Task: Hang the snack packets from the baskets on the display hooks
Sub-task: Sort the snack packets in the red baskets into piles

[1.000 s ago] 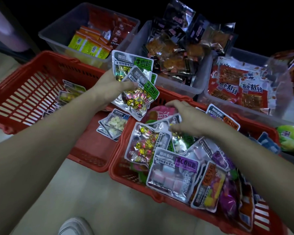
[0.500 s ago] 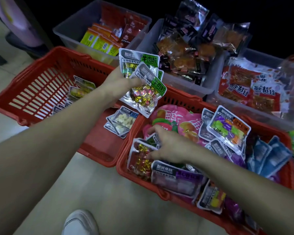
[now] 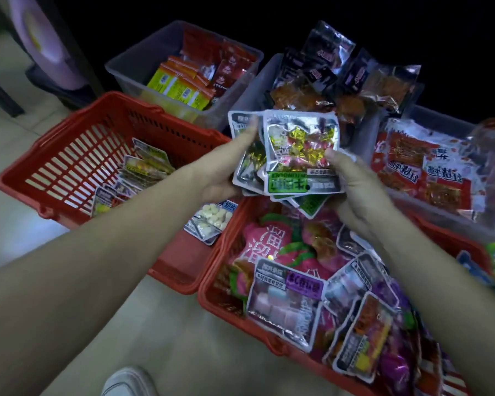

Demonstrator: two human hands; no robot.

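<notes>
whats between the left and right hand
A stack of green-label packets, held by the left hand and the right hand, seen in the head view.

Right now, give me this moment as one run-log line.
stage: collecting | left hand: holds stack of silver foil candy packets with green labels | right hand: grips its right edge | over: red plastic basket

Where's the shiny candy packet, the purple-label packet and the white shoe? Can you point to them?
shiny candy packet [image 3: 299, 147], head view, on its see-through middle with the gold sweets.
purple-label packet [image 3: 305, 284], head view, on its purple label.
white shoe [image 3: 126, 382], head view, on its front part.
</notes>
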